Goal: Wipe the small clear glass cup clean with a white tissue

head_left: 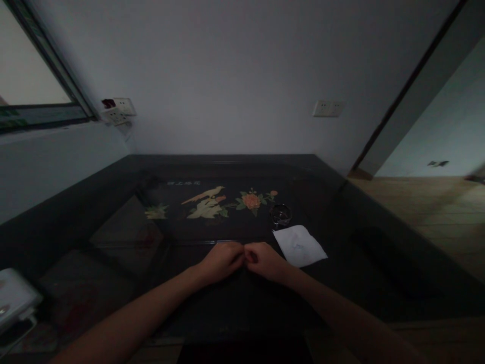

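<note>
My left hand (224, 262) and my right hand (265, 260) rest near the middle of a dark glossy table (235, 308). Both are curled into loose fists, knuckles meeting in front of me, and nothing shows inside either one. Just right of my right hand lies a white sheet of paper (301, 247) with a faint bluish mark on it. Behind the paper stands a small round clear dish (281, 214), which looks like glass. A picture of birds and a peony flower (250, 201) decorates the tabletop beyond my hands.
At the far left edge sits a white device (15, 298) with a cord or handle. A long dark shape (392, 260) lies on the right side, too dim to name. Wall sockets (328, 108) and a power adapter (115, 116) are above the table's back edge.
</note>
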The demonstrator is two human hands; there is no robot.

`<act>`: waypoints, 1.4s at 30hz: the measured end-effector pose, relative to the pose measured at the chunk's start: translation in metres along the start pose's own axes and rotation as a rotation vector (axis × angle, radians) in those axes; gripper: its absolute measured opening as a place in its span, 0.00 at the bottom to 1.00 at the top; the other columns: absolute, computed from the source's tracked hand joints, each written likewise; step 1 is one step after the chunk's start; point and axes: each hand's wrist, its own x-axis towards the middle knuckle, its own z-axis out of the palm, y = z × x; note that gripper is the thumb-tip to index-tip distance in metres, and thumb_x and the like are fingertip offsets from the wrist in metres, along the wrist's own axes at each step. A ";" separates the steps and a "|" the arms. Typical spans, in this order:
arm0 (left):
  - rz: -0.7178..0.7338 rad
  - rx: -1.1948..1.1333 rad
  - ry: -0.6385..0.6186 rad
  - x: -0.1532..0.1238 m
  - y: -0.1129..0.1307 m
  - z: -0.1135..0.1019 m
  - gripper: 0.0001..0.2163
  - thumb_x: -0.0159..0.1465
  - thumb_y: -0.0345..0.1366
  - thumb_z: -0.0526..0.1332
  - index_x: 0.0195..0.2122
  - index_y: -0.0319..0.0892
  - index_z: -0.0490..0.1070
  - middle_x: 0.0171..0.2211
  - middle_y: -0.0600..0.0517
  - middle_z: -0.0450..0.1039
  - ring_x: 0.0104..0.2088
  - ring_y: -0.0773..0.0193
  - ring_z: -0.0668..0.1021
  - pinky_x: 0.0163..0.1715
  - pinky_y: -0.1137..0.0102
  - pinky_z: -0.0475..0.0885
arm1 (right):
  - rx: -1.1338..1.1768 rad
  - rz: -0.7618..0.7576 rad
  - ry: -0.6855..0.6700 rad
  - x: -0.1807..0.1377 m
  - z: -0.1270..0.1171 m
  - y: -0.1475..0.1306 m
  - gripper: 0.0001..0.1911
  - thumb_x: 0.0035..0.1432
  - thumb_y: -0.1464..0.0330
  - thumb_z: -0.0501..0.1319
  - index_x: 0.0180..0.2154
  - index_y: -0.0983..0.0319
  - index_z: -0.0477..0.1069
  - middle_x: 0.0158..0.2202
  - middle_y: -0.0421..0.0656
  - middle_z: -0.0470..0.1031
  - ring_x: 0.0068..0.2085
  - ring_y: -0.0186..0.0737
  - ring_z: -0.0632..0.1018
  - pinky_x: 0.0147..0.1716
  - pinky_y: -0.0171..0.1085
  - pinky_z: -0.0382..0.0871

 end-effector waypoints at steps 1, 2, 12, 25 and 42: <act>-0.004 -0.002 -0.004 0.000 0.000 0.000 0.07 0.63 0.28 0.54 0.36 0.41 0.72 0.34 0.51 0.76 0.35 0.63 0.77 0.36 0.73 0.66 | 0.000 0.001 -0.004 0.000 0.000 0.000 0.11 0.43 0.80 0.58 0.21 0.61 0.57 0.21 0.33 0.61 0.25 0.30 0.63 0.26 0.31 0.51; -0.010 -0.001 -0.008 0.000 0.000 0.000 0.07 0.63 0.28 0.54 0.36 0.41 0.72 0.34 0.51 0.76 0.35 0.63 0.77 0.36 0.73 0.66 | 0.000 0.003 -0.005 0.000 0.000 0.000 0.11 0.43 0.80 0.58 0.21 0.62 0.57 0.21 0.34 0.61 0.25 0.30 0.64 0.26 0.31 0.51; -0.007 -0.001 -0.012 0.000 0.001 -0.002 0.08 0.63 0.29 0.53 0.36 0.41 0.72 0.34 0.50 0.75 0.35 0.63 0.77 0.35 0.72 0.66 | -0.002 0.012 -0.012 -0.001 -0.002 -0.002 0.12 0.45 0.79 0.59 0.21 0.62 0.57 0.21 0.33 0.60 0.25 0.29 0.63 0.27 0.31 0.51; -0.026 -0.006 -0.020 0.000 0.003 -0.003 0.08 0.63 0.29 0.54 0.36 0.41 0.72 0.34 0.50 0.76 0.36 0.63 0.77 0.36 0.72 0.66 | -0.006 0.011 -0.017 -0.003 -0.003 -0.005 0.11 0.45 0.79 0.59 0.22 0.61 0.57 0.22 0.34 0.62 0.26 0.30 0.64 0.26 0.30 0.52; -0.032 -0.035 -0.015 0.000 0.000 0.000 0.08 0.62 0.28 0.53 0.36 0.41 0.72 0.35 0.50 0.75 0.36 0.63 0.77 0.38 0.72 0.68 | -0.009 0.003 -0.017 -0.001 0.000 0.000 0.11 0.45 0.79 0.58 0.22 0.61 0.57 0.22 0.34 0.61 0.26 0.30 0.63 0.27 0.31 0.50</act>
